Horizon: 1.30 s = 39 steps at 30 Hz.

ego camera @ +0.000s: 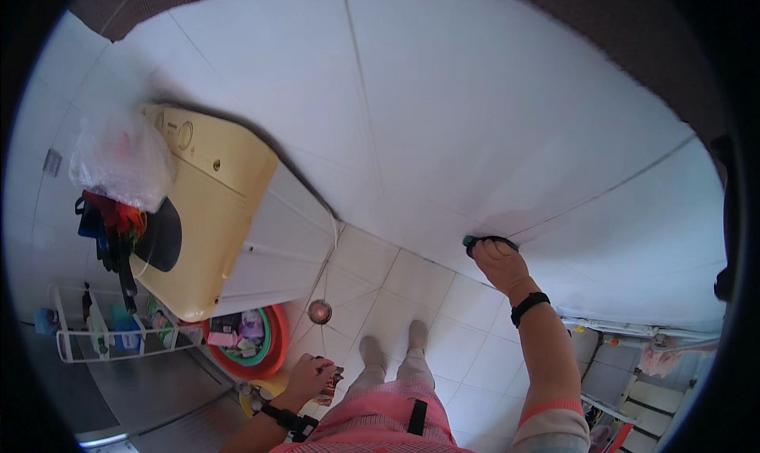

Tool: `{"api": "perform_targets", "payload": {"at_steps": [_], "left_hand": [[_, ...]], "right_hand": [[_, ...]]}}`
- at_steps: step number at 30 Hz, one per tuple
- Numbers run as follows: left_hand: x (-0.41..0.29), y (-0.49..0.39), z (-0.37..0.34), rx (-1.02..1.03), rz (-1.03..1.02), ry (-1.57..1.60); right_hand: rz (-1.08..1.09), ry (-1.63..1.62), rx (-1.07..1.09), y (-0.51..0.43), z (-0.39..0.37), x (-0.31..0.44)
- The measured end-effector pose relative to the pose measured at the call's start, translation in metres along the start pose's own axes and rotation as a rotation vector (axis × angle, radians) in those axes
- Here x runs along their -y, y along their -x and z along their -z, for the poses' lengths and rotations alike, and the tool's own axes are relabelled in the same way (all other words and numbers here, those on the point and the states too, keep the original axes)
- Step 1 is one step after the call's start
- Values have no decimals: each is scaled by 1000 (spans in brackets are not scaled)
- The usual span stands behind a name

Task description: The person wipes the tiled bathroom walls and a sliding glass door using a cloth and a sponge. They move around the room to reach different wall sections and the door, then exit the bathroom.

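Note:
Against the white tiled wall point(463, 115), my right hand point(502, 264) presses a dark, flat scrubber-like thing point(467, 241) with a greenish end. My fingers cover most of it, so its exact kind cannot be told. My left hand point(309, 379) hangs low near my waist with bent fingers around a small, colourful printed packet point(328, 390). Part of that packet is hidden behind the hand. A pink checked apron point(380, 408) covers my front, and both feet stand on the pale floor tiles point(469, 301).
A yellow-topped washing machine point(208, 215) stands at the left, with a clear plastic bag point(122, 156) and red and dark items on it. Nearby are a red basin point(276, 334), a floor drain point(319, 312) and a white wire rack point(101, 340). Shelving point(653, 399) stands at the lower right.

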<state>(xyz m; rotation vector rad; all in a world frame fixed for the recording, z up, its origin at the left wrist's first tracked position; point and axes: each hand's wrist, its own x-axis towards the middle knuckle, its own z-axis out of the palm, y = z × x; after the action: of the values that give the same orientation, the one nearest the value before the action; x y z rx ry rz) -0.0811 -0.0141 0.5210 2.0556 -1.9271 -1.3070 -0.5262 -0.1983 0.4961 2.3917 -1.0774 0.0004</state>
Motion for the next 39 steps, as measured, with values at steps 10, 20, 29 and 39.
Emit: {"api": "perform_targets", "payload": {"at_steps": [10, 20, 29, 39], "left_hand": [[-35, -13, -10, 15, -13, 50], [0, -12, -12, -98, 98, 164], [26, 22, -21, -113, 249, 285], [59, 16, -9, -202, 173, 296]], "right_hand": [[-198, 61, -132, -147, 177, -82], [-417, -196, 57, -192, 129, -36], [123, -27, 33, -240, 77, 14], [-358, 504, -498, -344, 240, -71]]}}
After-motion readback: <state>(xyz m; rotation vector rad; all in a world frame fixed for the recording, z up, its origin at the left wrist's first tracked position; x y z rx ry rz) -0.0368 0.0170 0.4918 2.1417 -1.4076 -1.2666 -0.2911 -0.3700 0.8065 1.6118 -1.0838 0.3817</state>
